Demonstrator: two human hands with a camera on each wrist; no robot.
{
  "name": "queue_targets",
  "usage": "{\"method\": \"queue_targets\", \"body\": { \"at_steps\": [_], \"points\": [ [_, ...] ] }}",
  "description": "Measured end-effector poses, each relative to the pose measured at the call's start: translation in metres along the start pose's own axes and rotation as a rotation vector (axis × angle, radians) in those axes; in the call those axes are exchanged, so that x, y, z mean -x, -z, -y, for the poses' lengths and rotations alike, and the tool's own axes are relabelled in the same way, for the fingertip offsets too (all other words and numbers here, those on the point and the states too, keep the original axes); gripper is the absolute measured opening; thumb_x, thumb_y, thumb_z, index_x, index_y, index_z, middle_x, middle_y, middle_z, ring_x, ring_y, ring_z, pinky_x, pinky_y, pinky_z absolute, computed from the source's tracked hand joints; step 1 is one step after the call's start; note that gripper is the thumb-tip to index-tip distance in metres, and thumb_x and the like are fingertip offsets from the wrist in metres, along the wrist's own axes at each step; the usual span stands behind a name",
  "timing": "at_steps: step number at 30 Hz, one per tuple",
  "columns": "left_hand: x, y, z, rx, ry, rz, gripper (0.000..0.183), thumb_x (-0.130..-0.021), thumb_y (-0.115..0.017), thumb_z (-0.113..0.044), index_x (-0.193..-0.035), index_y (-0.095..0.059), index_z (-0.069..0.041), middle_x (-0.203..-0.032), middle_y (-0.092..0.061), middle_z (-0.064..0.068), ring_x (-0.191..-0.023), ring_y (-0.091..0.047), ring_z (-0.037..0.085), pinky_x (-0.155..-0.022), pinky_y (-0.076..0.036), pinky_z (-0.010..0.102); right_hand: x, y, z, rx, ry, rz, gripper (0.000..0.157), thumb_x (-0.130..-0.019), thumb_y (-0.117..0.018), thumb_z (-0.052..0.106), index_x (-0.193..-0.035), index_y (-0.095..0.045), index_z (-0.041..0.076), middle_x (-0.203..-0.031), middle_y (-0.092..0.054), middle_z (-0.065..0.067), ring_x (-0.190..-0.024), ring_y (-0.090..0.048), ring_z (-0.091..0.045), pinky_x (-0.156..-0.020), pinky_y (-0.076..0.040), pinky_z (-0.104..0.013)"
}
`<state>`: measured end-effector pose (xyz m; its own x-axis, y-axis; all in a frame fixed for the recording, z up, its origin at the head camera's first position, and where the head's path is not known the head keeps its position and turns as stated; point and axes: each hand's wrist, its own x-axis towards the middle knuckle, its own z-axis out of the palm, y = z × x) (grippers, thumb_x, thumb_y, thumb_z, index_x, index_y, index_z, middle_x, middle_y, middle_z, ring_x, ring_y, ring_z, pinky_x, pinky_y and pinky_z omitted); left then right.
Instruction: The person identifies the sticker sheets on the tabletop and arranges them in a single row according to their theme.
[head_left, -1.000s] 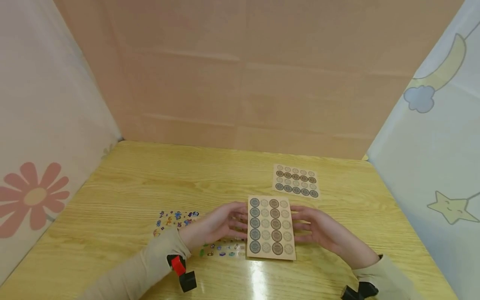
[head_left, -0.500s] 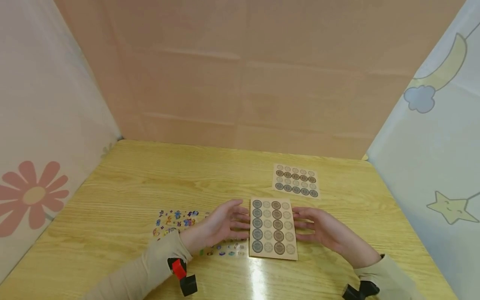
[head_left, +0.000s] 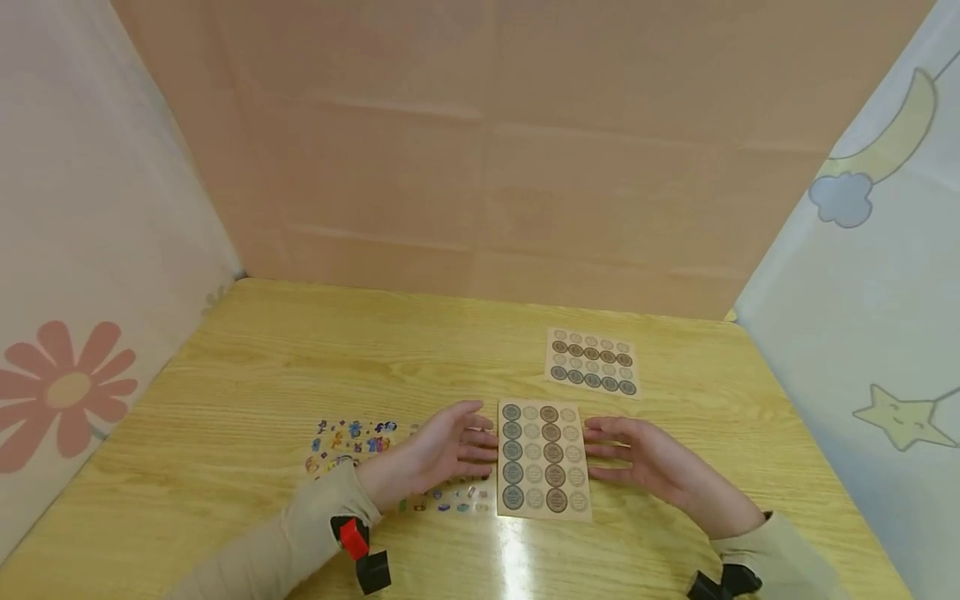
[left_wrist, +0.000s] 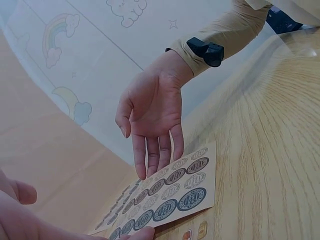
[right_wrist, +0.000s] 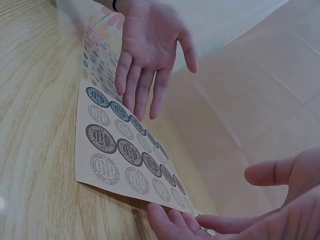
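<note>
A tan sheet of round stickers (head_left: pixel 543 460), with rows of dark and pale printed circles, lies on the table between my hands. My left hand (head_left: pixel 438 450) stands on its little-finger side at the sheet's left edge, fingers straight and palm inward. On the opposite edge my right hand (head_left: pixel 648 458) mirrors it, fingers extended and fingertips right at the border. The right wrist view shows right fingertips (right_wrist: pixel 170 220) along the sheet's edge, slightly under its lifted-looking border. Beneath my left forearm, a clear sheet of small colourful stickers (head_left: pixel 352 442) is partly hidden.
A second tan sheet of round stickers (head_left: pixel 591 362) lies farther back, slightly right. The wooden table (head_left: pixel 360 350) meets a pinkish-tan back panel (head_left: pixel 480 167). Pale side panels carry a flower (head_left: pixel 69 390) on the left and a star (head_left: pixel 903 415) on the right.
The tan sheet has shifted slightly to the right, then a touch back left and nearer, settling flat on the table. Both hands stay beside it, moving only a little.
</note>
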<state>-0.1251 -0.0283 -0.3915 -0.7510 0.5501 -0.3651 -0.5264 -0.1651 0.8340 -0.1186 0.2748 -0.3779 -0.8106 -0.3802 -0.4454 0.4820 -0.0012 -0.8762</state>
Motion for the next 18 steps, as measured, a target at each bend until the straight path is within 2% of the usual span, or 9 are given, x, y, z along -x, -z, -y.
{"method": "queue_targets", "body": {
  "at_steps": [11, 18],
  "points": [
    [0.0054, 0.0039, 0.003, -0.007, 0.009, 0.012, 0.071, -0.102, -0.038, -0.037, -0.142, -0.018, 0.017, -0.137, -0.035, 0.038, -0.126, -0.039, 0.048, -0.104, -0.037, 0.051, -0.0042, -0.0015, -0.0065, -0.035, -0.018, 0.019, 0.062, -0.099, -0.043, 0.02, -0.143, -0.016, -0.013, -0.14, -0.033, -0.029, -0.121, -0.046, -0.031, -0.101, -0.041, -0.049],
    [0.0057, 0.0045, 0.0034, -0.007, 0.0, 0.03, 0.073, -0.101, -0.038, -0.038, -0.142, -0.016, 0.018, -0.139, -0.032, 0.038, -0.127, -0.037, 0.048, -0.105, -0.035, 0.051, -0.0049, -0.0021, -0.0047, -0.033, -0.026, 0.011, 0.062, -0.099, -0.044, 0.02, -0.143, -0.015, -0.012, -0.142, -0.03, -0.028, -0.123, -0.044, -0.03, -0.102, -0.041, -0.048]
  ]
}}
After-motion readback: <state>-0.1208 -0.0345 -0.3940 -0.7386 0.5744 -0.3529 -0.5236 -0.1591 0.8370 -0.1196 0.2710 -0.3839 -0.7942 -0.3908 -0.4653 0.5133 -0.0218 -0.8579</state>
